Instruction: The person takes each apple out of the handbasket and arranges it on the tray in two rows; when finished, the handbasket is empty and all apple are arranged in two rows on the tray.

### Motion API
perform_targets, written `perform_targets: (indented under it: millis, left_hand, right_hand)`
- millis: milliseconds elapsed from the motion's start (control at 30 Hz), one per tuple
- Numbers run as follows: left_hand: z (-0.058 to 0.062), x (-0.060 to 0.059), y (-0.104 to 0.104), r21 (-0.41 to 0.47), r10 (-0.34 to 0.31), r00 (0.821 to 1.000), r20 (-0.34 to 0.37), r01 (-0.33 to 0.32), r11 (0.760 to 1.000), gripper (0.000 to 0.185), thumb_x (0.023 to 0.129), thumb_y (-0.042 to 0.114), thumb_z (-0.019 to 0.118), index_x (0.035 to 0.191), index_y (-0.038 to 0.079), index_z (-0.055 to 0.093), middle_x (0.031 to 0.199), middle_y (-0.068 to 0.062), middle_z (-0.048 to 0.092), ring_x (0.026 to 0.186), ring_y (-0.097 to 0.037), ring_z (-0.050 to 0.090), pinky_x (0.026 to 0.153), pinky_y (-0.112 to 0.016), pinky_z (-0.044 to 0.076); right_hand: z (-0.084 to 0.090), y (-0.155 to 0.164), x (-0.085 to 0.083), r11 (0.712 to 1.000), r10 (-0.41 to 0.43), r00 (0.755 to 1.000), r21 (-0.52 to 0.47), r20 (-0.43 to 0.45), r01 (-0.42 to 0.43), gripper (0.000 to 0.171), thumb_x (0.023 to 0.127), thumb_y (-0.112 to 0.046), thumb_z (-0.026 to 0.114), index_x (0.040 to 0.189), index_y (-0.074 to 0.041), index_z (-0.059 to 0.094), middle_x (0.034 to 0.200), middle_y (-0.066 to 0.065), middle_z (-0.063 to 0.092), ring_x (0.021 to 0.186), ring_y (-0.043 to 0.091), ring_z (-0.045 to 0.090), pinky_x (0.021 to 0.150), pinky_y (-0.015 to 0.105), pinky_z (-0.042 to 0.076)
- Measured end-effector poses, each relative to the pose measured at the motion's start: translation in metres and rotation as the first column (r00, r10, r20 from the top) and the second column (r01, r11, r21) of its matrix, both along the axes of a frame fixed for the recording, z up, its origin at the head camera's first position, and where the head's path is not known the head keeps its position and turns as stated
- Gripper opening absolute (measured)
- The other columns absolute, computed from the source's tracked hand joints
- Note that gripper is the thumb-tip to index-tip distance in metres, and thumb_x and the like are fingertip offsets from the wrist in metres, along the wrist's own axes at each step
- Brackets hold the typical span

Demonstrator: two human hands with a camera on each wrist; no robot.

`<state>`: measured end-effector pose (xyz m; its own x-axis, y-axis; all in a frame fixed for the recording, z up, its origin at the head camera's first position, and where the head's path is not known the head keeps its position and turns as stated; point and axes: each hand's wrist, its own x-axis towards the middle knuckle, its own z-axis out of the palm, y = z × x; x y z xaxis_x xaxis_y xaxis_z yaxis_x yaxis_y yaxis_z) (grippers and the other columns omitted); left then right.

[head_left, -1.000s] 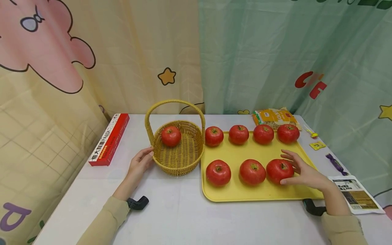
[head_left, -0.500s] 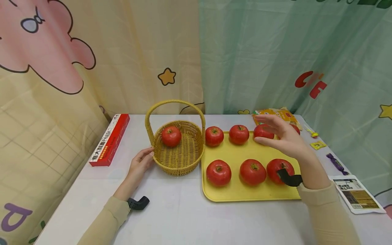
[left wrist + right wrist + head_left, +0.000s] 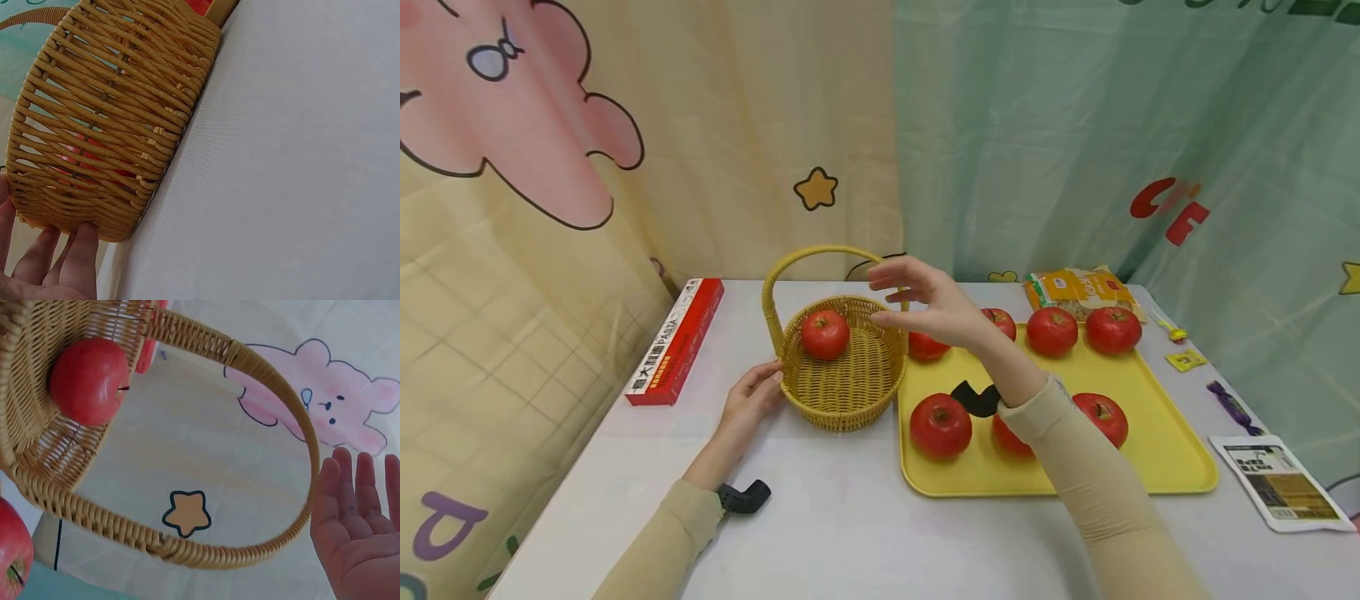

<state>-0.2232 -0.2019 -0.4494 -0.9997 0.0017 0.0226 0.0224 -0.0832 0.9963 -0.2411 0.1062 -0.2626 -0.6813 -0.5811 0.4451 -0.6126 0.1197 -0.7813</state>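
In the head view, a yellow wicker basket (image 3: 842, 408) with a tall arched handle stands mid-table, one red apple (image 3: 825, 335) inside it. My left hand (image 3: 751, 398) touches the basket's left side near the rim; the left wrist view has its fingertips (image 3: 81, 259) against the weave. My right hand (image 3: 928, 304) is raised at the basket's right side, overlapping the handle there. Its fingers (image 3: 365, 487) are spread with nothing between them in the right wrist view. More red apples (image 3: 941, 426) lie in two rows on a yellow tray (image 3: 1180, 450), some partly hidden by my right arm.
A red and white pasta box (image 3: 676, 342) lies left of the basket. Behind the tray is an orange food packet (image 3: 1078, 290). A lollipop (image 3: 1176, 334), a yellow sweet (image 3: 1186, 360), a purple-wrapped sweet (image 3: 1232, 407) and a white pouch (image 3: 1281, 483) line the right side. Curtains hang behind.
My right hand has left the front right apple and swept up and left across the tray to the basket, carrying nothing. My left hand has stayed at the basket.
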Motion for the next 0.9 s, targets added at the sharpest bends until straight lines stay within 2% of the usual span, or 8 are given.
perform_targets:
  millis: [267, 433, 633, 900]
  left_hand:
    - [0.001, 0.001, 0.002, 0.005, 0.001, 1.0, -0.011, -0.001, 1.0, 0.047, 0.096, 0.025, 0.056, 0.133, -0.001, 0.044, 0.138, -0.014, 0.042, 0.106, -0.009, 0.056, 0.09, -0.025, 0.048]
    - [0.001, 0.0, 0.001, -0.002, 0.002, 1.0, -0.007, -0.002, 1.0, 0.047, 0.096, 0.026, 0.056, 0.133, 0.0, 0.044, 0.137, -0.012, 0.042, 0.106, -0.008, 0.056, 0.09, -0.027, 0.048]
    - [-0.001, -0.001, 0.001, 0.009, -0.003, 1.0, -0.02, 0.003, 1.0, 0.048, 0.096, 0.025, 0.056, 0.133, -0.002, 0.044, 0.138, -0.014, 0.042, 0.106, -0.008, 0.056, 0.089, -0.024, 0.049]
    - [-0.001, 0.0, 0.001, 0.005, 0.01, 1.0, -0.014, -0.009, 1.0, 0.049, 0.095, 0.026, 0.058, 0.133, -0.001, 0.045, 0.138, -0.013, 0.042, 0.106, -0.009, 0.056, 0.089, -0.024, 0.048]
  right_hand:
    - [-0.019, -0.043, -0.02, 0.997, 0.069, 0.993, 0.023, 0.095, -0.072, 0.048, 0.08, -0.012, 0.075, 0.123, -0.009, 0.054, 0.121, 0.002, 0.057, 0.114, 0.024, 0.053, 0.097, 0.042, 0.044]
    - [-0.034, -0.059, -0.032, 0.994, 0.09, 0.987, 0.046, 0.132, -0.097, 0.049, 0.08, -0.014, 0.076, 0.123, -0.007, 0.054, 0.122, 0.002, 0.057, 0.115, 0.028, 0.052, 0.097, 0.042, 0.044]
    - [-0.047, -0.07, -0.045, 0.997, 0.059, 0.985, 0.032, 0.16, -0.064, 0.048, 0.08, -0.014, 0.075, 0.123, -0.006, 0.055, 0.122, 0.004, 0.057, 0.115, 0.027, 0.053, 0.096, 0.044, 0.044]
    - [-0.065, -0.081, -0.064, 0.998, -0.042, 0.978, 0.045, 0.203, 0.033, 0.051, 0.08, -0.022, 0.076, 0.124, -0.008, 0.056, 0.122, 0.002, 0.058, 0.114, 0.022, 0.055, 0.091, 0.03, 0.047]
